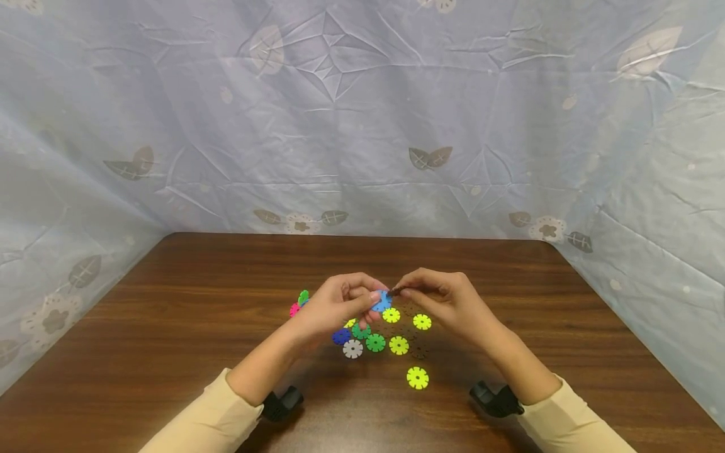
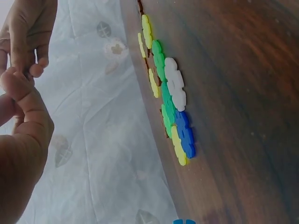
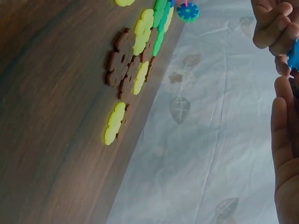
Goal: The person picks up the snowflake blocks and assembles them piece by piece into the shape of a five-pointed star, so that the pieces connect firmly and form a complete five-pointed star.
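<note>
My left hand (image 1: 331, 307) pinches a light blue notched disc (image 1: 381, 303) between thumb and fingers, raised above the table. Opposite it, my right hand (image 1: 453, 301) pinches a brown notched disc (image 1: 396, 291), seen nearly edge-on, right at the blue disc's upper right rim. In the right wrist view the blue disc (image 3: 294, 57) shows only partly at the frame's edge, close to the right fingertips. Fingers hide both discs in the left wrist view, where the two hands meet at the left side.
Below the hands, loose discs lie on the brown wooden table (image 1: 226, 352): several yellow (image 1: 417, 378), green (image 1: 375, 343) and brown (image 1: 419, 350), plus white (image 1: 353, 349) and dark blue (image 1: 341, 336). Left of them sit joined pink (image 1: 295, 309) and green pieces. A patterned curtain (image 1: 351, 138) surrounds the table.
</note>
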